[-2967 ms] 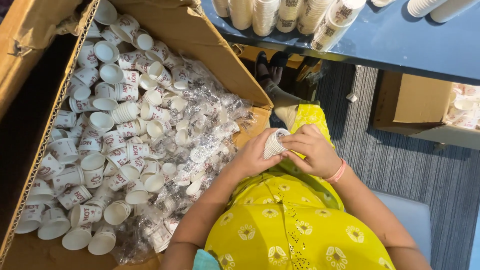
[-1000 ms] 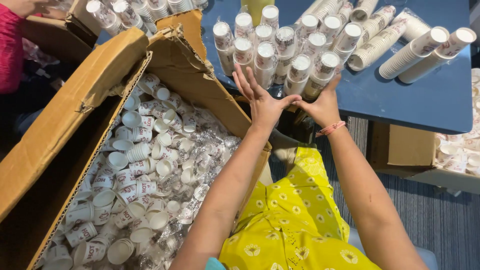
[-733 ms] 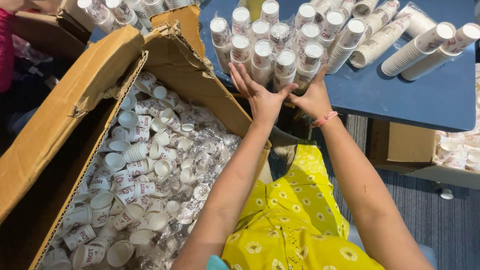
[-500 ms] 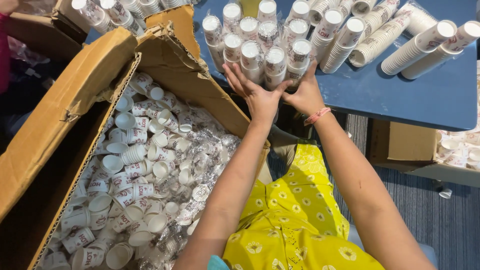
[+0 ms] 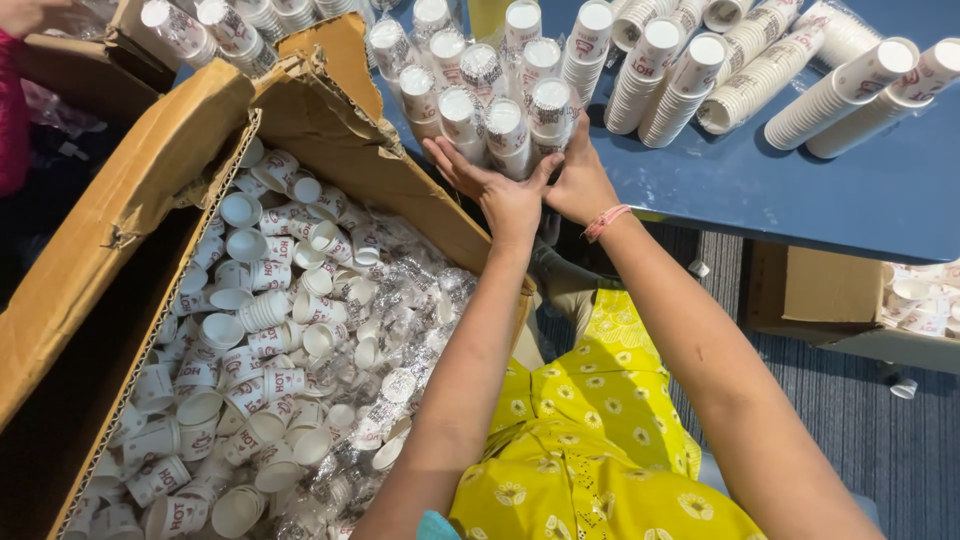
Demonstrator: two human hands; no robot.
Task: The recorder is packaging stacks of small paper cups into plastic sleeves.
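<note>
Item: stacks of paper cups (image 5: 505, 125), white with red print, standing upright in a tight cluster at the near edge of the blue table (image 5: 800, 190). Several stacks are sleeved in clear plastic.

Left hand (image 5: 505, 195): fingers spread, palm pressed against the near side of the cluster, thumb toward the other hand. It closes on nothing; it cups the stacks from the left.

Right hand (image 5: 578, 180): fingers likewise open and laid against the right side of the same cluster, touching the left hand at the thumbs. A pink band (image 5: 607, 220) sits on the wrist.

Change: three seconds earlier both hands were down in the lap, working on a single cup; within the last second they rose to the table edge and drew in around the stacks. The hands have gone from handling one cup to bracketing the standing group, which now looks gathered closer between the palms.

Further stock: longer stacks (image 5: 850, 95) lie on their sides toward the far right of the table, well apart from the hands.

Cardboard box (image 5: 130, 210): large, open, to the left of the lap, holding loose cups (image 5: 260, 310) and crumpled clear wrappers (image 5: 410, 340).

Second box (image 5: 820, 295): under the table at right, more cups just showing.

Clothing: yellow patterned garment (image 5: 590, 440) in the lap.
</note>
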